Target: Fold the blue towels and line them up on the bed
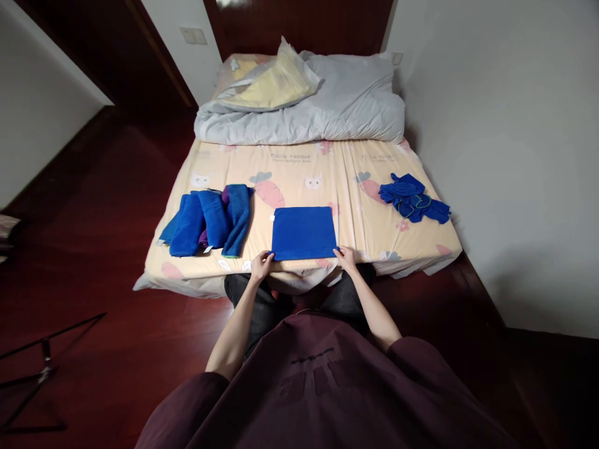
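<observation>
A flat, rectangular blue cloth (305, 233) with a small white tag on its left side lies on the bed in front of me. At its near left corner, my left hand (261, 265) is closed, pinching the edge between thumb and fingers. My right hand (345, 257) grips the near right corner in the same way. Left of the cloth lies a group of rolled or folded blue towels (214, 218), with some purple showing among them. Over to the right is a crumpled heap of blue cloth (412, 198) with thin greenish cords on it.
The bed (299, 171) has a light sheet printed with carrots and rabbits. A grey quilt (355, 100) and a yellowish pillow (276, 84) lie at its far end. Walls stand to the right and behind. Black metal stand legs (45, 368) rest on the dark red floor at left.
</observation>
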### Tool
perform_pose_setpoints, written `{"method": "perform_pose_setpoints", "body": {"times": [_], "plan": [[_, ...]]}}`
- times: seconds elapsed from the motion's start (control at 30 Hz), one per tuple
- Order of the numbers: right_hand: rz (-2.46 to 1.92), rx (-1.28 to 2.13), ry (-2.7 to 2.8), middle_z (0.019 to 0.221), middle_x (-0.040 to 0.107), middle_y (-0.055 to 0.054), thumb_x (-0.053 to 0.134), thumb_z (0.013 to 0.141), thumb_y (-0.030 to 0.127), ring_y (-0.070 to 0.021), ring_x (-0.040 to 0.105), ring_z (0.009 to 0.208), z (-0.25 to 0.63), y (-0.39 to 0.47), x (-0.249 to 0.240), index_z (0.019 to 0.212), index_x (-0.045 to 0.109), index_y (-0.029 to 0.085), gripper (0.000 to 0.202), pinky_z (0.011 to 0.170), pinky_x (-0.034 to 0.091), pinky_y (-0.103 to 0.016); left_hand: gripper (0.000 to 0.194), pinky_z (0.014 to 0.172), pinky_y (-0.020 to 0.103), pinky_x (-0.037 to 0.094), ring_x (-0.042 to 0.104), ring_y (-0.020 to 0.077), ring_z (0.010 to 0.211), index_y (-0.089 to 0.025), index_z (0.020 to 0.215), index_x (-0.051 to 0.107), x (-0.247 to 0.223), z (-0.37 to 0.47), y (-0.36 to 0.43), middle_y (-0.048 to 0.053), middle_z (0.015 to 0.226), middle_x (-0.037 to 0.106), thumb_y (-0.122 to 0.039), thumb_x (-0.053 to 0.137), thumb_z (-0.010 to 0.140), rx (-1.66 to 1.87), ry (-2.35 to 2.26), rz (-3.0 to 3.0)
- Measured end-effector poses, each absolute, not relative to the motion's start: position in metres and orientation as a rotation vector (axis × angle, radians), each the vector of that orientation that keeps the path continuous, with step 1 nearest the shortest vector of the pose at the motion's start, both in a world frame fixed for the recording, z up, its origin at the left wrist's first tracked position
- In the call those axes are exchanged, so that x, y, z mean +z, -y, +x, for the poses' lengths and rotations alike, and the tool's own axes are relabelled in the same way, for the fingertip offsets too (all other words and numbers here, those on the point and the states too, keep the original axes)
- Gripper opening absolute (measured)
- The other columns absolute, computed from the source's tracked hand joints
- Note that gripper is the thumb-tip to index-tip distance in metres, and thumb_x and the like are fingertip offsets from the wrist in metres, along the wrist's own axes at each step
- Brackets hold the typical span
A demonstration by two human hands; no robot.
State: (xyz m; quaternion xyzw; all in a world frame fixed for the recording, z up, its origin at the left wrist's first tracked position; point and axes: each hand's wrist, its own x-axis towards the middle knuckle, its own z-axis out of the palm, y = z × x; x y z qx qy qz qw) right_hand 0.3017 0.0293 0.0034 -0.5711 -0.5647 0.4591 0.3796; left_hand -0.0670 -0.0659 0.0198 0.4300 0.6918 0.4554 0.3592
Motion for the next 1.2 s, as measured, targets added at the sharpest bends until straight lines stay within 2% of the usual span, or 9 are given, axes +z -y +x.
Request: {"method": "perform_pose_setpoints", "body": {"times": [0.23, 0.37, 0.67, 0.97, 1.2], "plan": [[-1.547, 1.066, 1.488, 0.087, 0.072, -0.007, 0.062, 0.090, 0.041, -0.0208, 0.070, 0.085, 0.297, -0.025, 0.003, 0.100, 0.068, 0.018, 0.026, 0.078, 0.058, -0.028, 0.035, 0.092, 0.036, 0.054, 0.069, 0.0250, 0.093, -0.020, 0.093, 0.067, 0.019, -0.056, 0.058, 0.010, 0.094, 0.074, -0.053, 0.065, 0.083, 1.240, -1.789, 1.114], [-1.564, 1.041, 1.498, 0.083, 0.070, -0.006, 0.060, 0.093, 0.040, -0.0202, 0.069, 0.081, 0.291, -0.025, 0.012, 0.094, 0.067, 0.019, 0.022, 0.075, 0.058, -0.027, 0.036, 0.082, 0.035, 0.055, 0.069, 0.0251, 0.086, -0.020, 0.096, 0.066, 0.021, -0.055, 0.057, 0.008, 0.087, 0.073, -0.053, 0.065, 0.083, 1.201, -1.837, 1.062], [-1.621, 0.995, 1.534, 0.085, 0.071, -0.008, 0.059, 0.093, 0.038, -0.0214, 0.069, 0.082, 0.292, -0.023, 0.010, 0.091, 0.066, 0.020, 0.019, 0.078, 0.057, -0.029, 0.031, 0.080, 0.035, 0.052, 0.071, 0.0275, 0.082, -0.021, 0.094, 0.069, 0.007, -0.067, 0.061, 0.009, 0.082, 0.074, -0.049, 0.059, 0.088, 1.066, -1.983, 1.197], [-1.699, 0.799, 1.638, 0.086, 0.073, -0.009, 0.055, 0.097, 0.043, -0.0227, 0.067, 0.078, 0.293, -0.017, 0.002, 0.102, 0.069, 0.020, 0.028, 0.080, 0.054, -0.030, 0.030, 0.084, 0.036, 0.049, 0.071, 0.0299, 0.088, -0.023, 0.100, 0.069, 0.006, -0.061, 0.059, 0.010, 0.087, 0.075, -0.049, 0.059, 0.091, 1.034, -2.085, 1.204], [-1.851, 0.753, 1.682, 0.099, 0.077, -0.012, 0.050, 0.102, 0.042, -0.0243, 0.070, 0.089, 0.285, -0.016, 0.006, 0.112, 0.071, 0.019, 0.033, 0.087, 0.054, -0.031, 0.029, 0.081, 0.033, 0.048, 0.071, 0.0282, 0.086, -0.023, 0.101, 0.070, 0.001, -0.058, 0.063, 0.009, 0.085, 0.075, -0.049, 0.059, 0.094, 1.015, -2.145, 1.233]]}}
